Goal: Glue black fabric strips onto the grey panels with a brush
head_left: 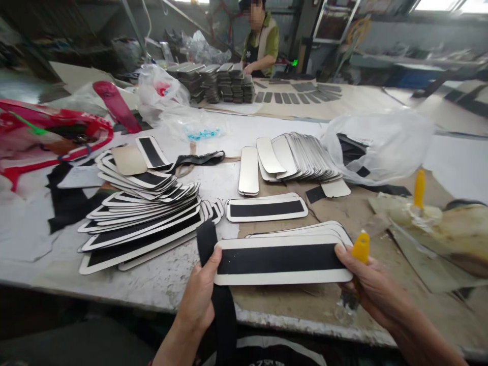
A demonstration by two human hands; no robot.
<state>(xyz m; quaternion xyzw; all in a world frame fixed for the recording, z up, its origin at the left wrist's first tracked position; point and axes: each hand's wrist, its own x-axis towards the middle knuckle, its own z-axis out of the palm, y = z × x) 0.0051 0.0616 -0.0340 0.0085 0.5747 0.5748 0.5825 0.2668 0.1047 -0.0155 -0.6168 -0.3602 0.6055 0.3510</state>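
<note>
The left end of a striped panel, white with a black central band, is grasped by the fingers of the left hand, the thumb being laid on its face. The right end is likewise grasped by the fingers of the right hand, in which a yellow-handled tool is also carried; its lower end is indistinct. The panel is held face up over the near edge of the surface. A black strip is seen at the left hand and is draped past that near edge. Just beyond the held panel, further panels are partly covered by it. A single banded panel is laid crosswise farther in. Toward the left edge, a fanned pile of banded panels is noted, its layers unevenly overlapped. Farther from the near edge, a white piece is set lengthwise beside a leaning row of white pieces. To the right of that row, a clear plastic bag is placed, with dark material visible inside. Past the far edge, a co-worker is observed beside stacked grey pieces.
</note>
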